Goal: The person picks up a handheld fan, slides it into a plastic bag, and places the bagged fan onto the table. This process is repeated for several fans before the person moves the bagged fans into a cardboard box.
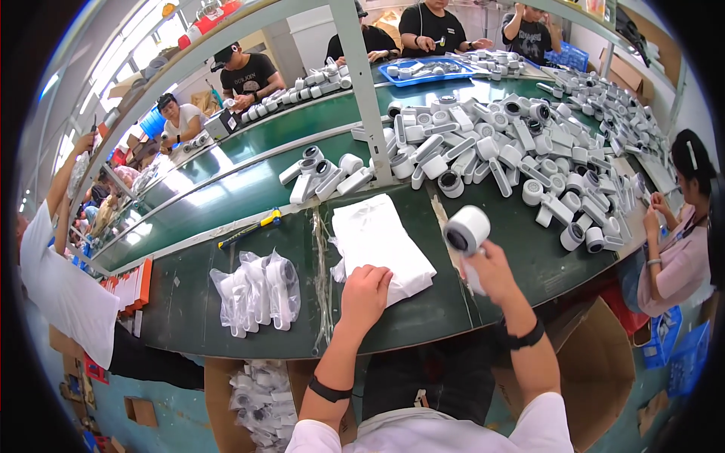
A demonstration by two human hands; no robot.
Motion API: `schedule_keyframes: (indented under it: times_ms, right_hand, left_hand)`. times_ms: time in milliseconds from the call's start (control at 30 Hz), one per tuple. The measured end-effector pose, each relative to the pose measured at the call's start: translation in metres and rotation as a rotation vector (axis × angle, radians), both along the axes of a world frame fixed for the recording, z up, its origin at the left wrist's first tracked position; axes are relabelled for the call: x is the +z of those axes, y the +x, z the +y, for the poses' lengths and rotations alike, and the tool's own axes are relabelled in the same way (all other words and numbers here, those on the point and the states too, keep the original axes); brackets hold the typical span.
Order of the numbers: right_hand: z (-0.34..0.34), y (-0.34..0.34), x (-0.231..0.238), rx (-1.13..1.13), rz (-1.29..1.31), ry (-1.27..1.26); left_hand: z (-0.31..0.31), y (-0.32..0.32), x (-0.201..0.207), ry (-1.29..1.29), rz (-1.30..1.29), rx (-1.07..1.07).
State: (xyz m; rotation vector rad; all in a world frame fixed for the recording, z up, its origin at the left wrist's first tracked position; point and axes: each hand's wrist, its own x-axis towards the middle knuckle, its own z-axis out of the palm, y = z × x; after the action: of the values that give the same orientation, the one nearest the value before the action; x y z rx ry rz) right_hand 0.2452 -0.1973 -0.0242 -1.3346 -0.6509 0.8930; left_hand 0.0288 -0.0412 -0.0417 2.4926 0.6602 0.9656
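My right hand (491, 270) grips the handle of a white handheld device (468, 229) with a fat cylindrical head and a dark round end. It is held up over the bench, right of a stack of flat white plastic bags (381, 241). At the stack's near left edge, my left hand (367, 296) has its fingers curled in on the top bag. Several similar devices in clear bags (258, 293) lie to the left. A big heap of unbagged devices (521, 143) covers the bench at the far right.
A yellow-and-black tool (251, 228) lies behind the bagged devices. A metal post (368, 98) rises from the bench. Below the edge stand a carton of bagged devices (260, 400) and another open carton (596, 362). Co-workers sit across the bench and at both sides.
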Motion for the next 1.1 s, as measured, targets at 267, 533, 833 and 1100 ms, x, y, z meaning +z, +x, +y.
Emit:
schedule_keyframes:
  times_ms: [267, 533, 833, 1100]
  right_hand:
    - [-0.033, -0.076, 0.006, 0.305, 0.467, -0.124]
    - [-0.032, -0.083, -0.004, 0.339, 0.351, -0.084]
    - [-0.03, -0.087, -0.01, 0.311, 0.42, 0.003]
    - [-0.029, -0.087, -0.013, 0.262, 0.449, 0.004]
  left_hand:
    - [0.002, -0.001, 0.002, -0.138, -0.017, -0.006]
    - [-0.02, 0.0, 0.025, -0.255, -0.337, -0.102]
    - [-0.023, -0.002, 0.016, -0.295, -0.313, -0.121]
    - [-0.033, 0.004, 0.025, -0.332, -0.337, -0.243]
